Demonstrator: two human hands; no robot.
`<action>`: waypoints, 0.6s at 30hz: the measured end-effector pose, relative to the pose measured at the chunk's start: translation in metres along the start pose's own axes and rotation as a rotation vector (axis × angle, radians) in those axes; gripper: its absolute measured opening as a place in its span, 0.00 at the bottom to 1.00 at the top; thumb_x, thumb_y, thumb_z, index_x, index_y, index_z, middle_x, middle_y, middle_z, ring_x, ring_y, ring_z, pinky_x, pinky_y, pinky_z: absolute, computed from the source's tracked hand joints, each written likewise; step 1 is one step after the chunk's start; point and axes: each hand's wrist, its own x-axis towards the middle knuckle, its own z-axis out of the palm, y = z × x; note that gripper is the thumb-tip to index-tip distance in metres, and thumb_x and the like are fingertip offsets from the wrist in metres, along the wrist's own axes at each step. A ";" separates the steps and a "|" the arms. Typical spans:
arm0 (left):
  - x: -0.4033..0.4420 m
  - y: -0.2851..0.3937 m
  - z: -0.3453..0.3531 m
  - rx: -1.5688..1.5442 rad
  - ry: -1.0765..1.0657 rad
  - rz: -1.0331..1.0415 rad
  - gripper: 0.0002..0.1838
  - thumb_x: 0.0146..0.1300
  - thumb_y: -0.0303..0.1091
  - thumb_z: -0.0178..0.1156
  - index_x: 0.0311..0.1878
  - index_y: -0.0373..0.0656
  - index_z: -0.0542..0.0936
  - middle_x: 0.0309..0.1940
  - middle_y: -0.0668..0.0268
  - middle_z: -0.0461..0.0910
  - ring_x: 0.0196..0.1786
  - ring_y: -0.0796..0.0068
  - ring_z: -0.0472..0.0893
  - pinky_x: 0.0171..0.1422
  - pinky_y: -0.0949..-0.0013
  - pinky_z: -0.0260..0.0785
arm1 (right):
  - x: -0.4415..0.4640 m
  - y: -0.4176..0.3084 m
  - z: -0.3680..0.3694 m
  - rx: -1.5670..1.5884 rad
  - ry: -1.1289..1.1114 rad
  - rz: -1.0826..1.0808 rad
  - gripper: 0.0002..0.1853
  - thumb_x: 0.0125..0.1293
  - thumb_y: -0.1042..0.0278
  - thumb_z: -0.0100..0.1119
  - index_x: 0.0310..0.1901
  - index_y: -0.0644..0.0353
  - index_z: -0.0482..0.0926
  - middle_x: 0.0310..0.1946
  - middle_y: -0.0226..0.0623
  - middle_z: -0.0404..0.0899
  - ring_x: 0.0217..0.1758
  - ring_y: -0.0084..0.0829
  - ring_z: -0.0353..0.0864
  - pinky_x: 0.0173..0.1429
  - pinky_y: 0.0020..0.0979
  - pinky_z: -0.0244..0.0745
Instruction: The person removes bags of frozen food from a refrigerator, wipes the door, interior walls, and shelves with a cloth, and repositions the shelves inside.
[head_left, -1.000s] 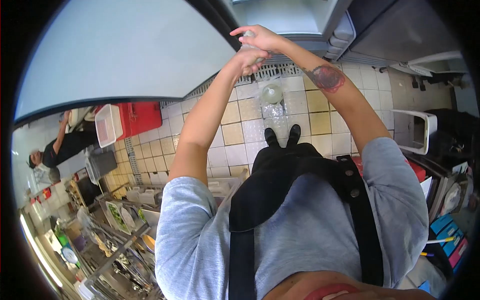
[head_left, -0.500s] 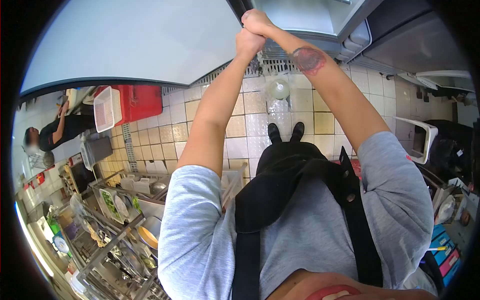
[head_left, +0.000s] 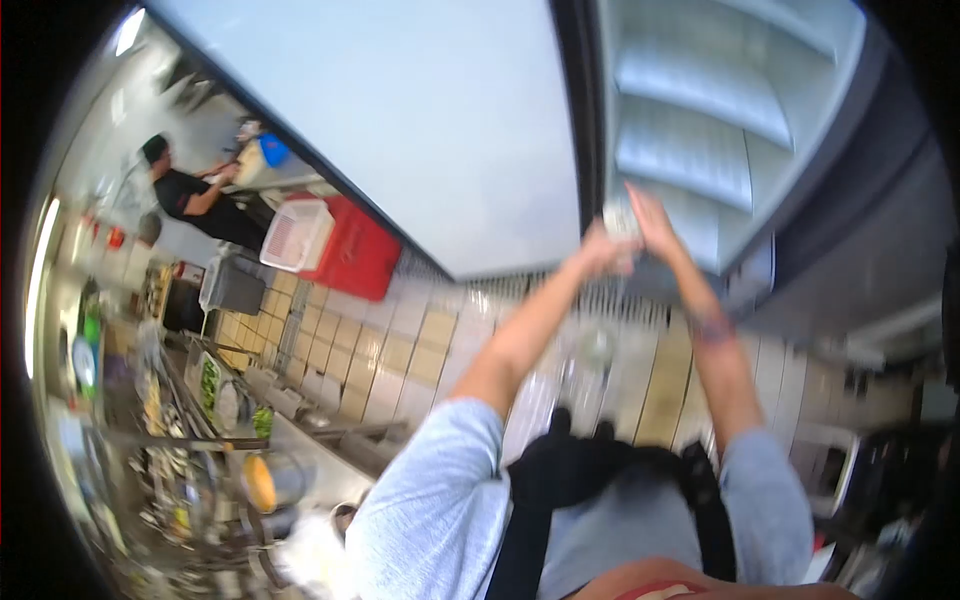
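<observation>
My left hand [head_left: 604, 252] is closed around a small whitish thing [head_left: 620, 222], blurred and perhaps a bunched cloth. Beside it is my right hand [head_left: 654, 224], fingers stretched out and flat along the right side of that thing; whether they touch it is unclear. Both hands are held out in front of an open upright fridge [head_left: 740, 160], near the edge between its cabinet and its door. On the floor below them stands a round, pale container [head_left: 597, 346].
The wide fridge door [head_left: 420, 110] swings out to the left. Past it stand a red bin [head_left: 355, 250] and a white basket [head_left: 298, 234], with a co-worker [head_left: 190, 195] in black farther off. Metal racks with utensils and food [head_left: 200, 440] line the lower left.
My view has tipped up and turned, bringing the fridge shelves into sight. My hands, earlier clasped together, have come partly apart, and the whitish thing now shows between them.
</observation>
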 end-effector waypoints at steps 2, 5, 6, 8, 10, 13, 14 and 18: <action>0.003 -0.030 -0.014 -0.462 -0.062 -0.236 0.32 0.57 0.50 0.68 0.62 0.50 0.70 0.57 0.61 0.75 0.55 0.54 0.78 0.50 0.46 0.76 | -0.028 0.004 -0.032 -0.260 0.063 0.072 0.24 0.74 0.57 0.36 0.68 0.51 0.65 0.66 0.51 0.64 0.70 0.58 0.57 0.75 0.47 0.46; -0.057 -0.022 0.004 -0.397 0.575 -0.524 0.49 0.53 0.64 0.63 0.70 0.43 0.58 0.72 0.52 0.54 0.69 0.46 0.60 0.65 0.31 0.53 | -0.062 -0.048 -0.080 0.302 0.164 0.085 0.21 0.74 0.65 0.41 0.65 0.59 0.69 0.56 0.47 0.76 0.56 0.36 0.75 0.63 0.32 0.65; -0.079 -0.017 0.021 -0.224 0.836 -0.440 0.45 0.52 0.54 0.66 0.70 0.44 0.60 0.67 0.50 0.64 0.69 0.42 0.62 0.64 0.36 0.59 | -0.066 -0.041 -0.075 0.121 0.448 0.002 0.19 0.74 0.63 0.41 0.58 0.61 0.75 0.47 0.48 0.80 0.46 0.41 0.80 0.57 0.35 0.70; -0.052 -0.078 -0.009 0.313 0.470 -0.268 0.47 0.48 0.47 0.68 0.70 0.41 0.58 0.65 0.46 0.64 0.68 0.47 0.63 0.67 0.51 0.62 | -0.084 0.004 -0.060 -0.071 0.128 0.391 0.18 0.73 0.61 0.43 0.50 0.66 0.78 0.50 0.54 0.78 0.54 0.44 0.77 0.59 0.34 0.69; -0.058 -0.075 0.010 0.656 0.341 0.026 0.50 0.44 0.46 0.71 0.69 0.40 0.59 0.63 0.44 0.66 0.66 0.49 0.66 0.67 0.58 0.63 | -0.100 0.008 -0.052 -0.154 -0.001 0.345 0.16 0.70 0.60 0.48 0.41 0.65 0.80 0.40 0.54 0.80 0.42 0.49 0.78 0.50 0.40 0.71; -0.049 -0.062 0.030 0.893 0.273 0.309 0.55 0.37 0.45 0.76 0.69 0.39 0.58 0.60 0.46 0.69 0.63 0.51 0.70 0.67 0.59 0.63 | -0.081 0.058 -0.024 -0.490 0.045 -0.173 0.15 0.65 0.59 0.55 0.35 0.64 0.82 0.32 0.50 0.82 0.35 0.48 0.80 0.42 0.42 0.73; -0.052 -0.067 0.037 0.927 0.263 0.359 0.57 0.34 0.45 0.77 0.69 0.39 0.57 0.59 0.47 0.70 0.61 0.51 0.71 0.68 0.57 0.63 | -0.077 0.026 -0.038 -0.200 -0.074 0.015 0.15 0.64 0.58 0.57 0.38 0.64 0.82 0.30 0.46 0.82 0.33 0.41 0.80 0.42 0.39 0.74; -0.068 -0.061 0.078 0.377 -0.219 0.230 0.39 0.50 0.48 0.72 0.62 0.39 0.71 0.54 0.53 0.78 0.55 0.59 0.76 0.66 0.62 0.63 | -0.041 -0.109 -0.093 0.106 -0.073 0.081 0.17 0.57 0.58 0.66 0.42 0.62 0.80 0.34 0.42 0.83 0.38 0.30 0.80 0.45 0.31 0.74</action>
